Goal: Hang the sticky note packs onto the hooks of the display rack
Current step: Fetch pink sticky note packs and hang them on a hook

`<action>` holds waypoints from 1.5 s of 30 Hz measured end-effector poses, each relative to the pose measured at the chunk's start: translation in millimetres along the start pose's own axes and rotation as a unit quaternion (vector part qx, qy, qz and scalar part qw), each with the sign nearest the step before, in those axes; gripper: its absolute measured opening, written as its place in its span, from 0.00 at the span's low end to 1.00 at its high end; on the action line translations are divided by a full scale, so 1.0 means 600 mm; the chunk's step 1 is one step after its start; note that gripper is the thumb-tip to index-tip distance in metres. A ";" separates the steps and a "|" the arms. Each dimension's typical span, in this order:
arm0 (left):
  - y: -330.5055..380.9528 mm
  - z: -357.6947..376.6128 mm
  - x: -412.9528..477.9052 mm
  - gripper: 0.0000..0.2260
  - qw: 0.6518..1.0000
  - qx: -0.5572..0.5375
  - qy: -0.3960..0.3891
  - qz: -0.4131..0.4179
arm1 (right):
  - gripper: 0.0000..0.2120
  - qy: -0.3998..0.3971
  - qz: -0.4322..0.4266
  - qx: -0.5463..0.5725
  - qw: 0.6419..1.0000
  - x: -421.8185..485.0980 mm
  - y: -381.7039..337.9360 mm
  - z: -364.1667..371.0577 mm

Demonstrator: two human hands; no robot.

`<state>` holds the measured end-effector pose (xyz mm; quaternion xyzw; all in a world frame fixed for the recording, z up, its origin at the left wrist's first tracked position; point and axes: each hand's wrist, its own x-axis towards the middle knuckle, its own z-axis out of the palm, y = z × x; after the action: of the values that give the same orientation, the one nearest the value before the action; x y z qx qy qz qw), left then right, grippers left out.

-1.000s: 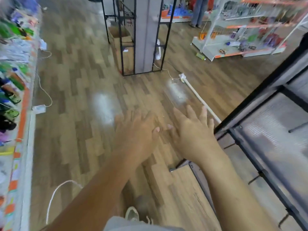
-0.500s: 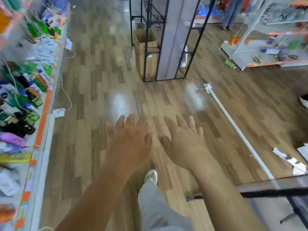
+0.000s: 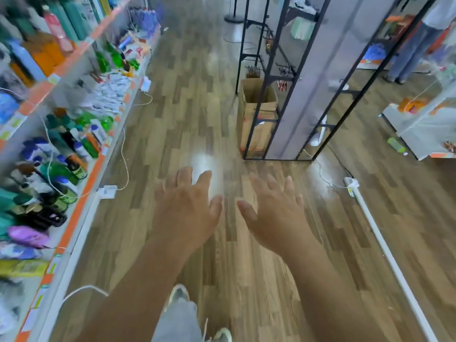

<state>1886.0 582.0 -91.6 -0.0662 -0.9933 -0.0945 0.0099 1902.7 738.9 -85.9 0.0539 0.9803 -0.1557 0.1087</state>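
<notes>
**Both hands out front, spread wide, over the aisle**

We're looking down a wood-plank floor [image 3: 192, 99], and both hands are out ahead, palms down, fingers spread wide, holding nothing. Left hand [image 3: 187, 208] and right hand [image 3: 276, 213] float side by side, thumbs near each other but apart. Below them, a pale shoe [image 3: 179, 293] on the planks.

Edges now. Down the left runs a stocked shelf [image 3: 81, 206] with an orange front lip, bottles crowding right up to it. A white cable [image 3: 124, 154] droops to a small white adapter [image 3: 107, 191] on the floor just beside the shelf foot. On the right a white rail [image 3: 385, 253] lies along the floor, near to far, ending at a power strip [image 3: 351, 183]. Between shelf and rail, a broad lane of floor.

Far ahead, right of centre, stands the black-framed display rack [image 3: 303, 95] with its grey panel. Hooks [image 3: 283, 67] stick out on its left face, carrying small goods too blurred to name. A cardboard box [image 3: 256, 114] sits in its base. Which goods are the sticky note packs, I cannot tell. Far right, a white shelving unit [image 3: 419, 129] and a person's legs [image 3: 407, 50]
</notes>
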 end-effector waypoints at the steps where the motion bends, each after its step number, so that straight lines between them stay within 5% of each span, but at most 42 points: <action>1: -0.008 0.003 0.035 0.24 1.000 0.004 -0.004 -0.009 | 0.29 -0.007 0.002 -0.004 1.000 0.036 -0.002 -0.005; 14: -0.111 -0.021 0.572 0.25 1.000 0.010 -0.008 0.002 | 0.28 0.029 0.032 -0.018 0.999 0.560 -0.096 -0.126; 22: -0.102 -0.004 0.901 0.23 0.988 -0.107 -0.005 0.107 | 0.29 0.063 0.032 0.019 0.997 0.847 -0.095 -0.193; 25: -0.089 0.017 1.035 0.24 0.991 -0.093 -0.003 0.096 | 0.37 0.063 0.022 0.022 0.998 0.975 -0.075 -0.211; 28: -0.069 0.023 1.167 0.25 0.994 -0.073 -0.007 0.079 | 0.27 0.046 0.043 0.077 0.995 1.092 -0.060 -0.254; 36: -0.020 -0.019 1.482 0.25 0.990 -0.119 0.026 0.078 | 0.29 0.105 0.017 0.063 0.992 1.383 -0.047 -0.397; 45: 0.023 0.001 1.818 0.24 0.970 -0.175 0.001 0.171 | 0.29 0.138 0.166 0.063 0.974 1.633 -0.019 -0.487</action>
<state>807.0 737.0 -54.5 -0.2355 -0.9353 -0.2636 0.0157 892.8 891.4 -36.8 0.2435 0.9514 -0.1883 -0.0071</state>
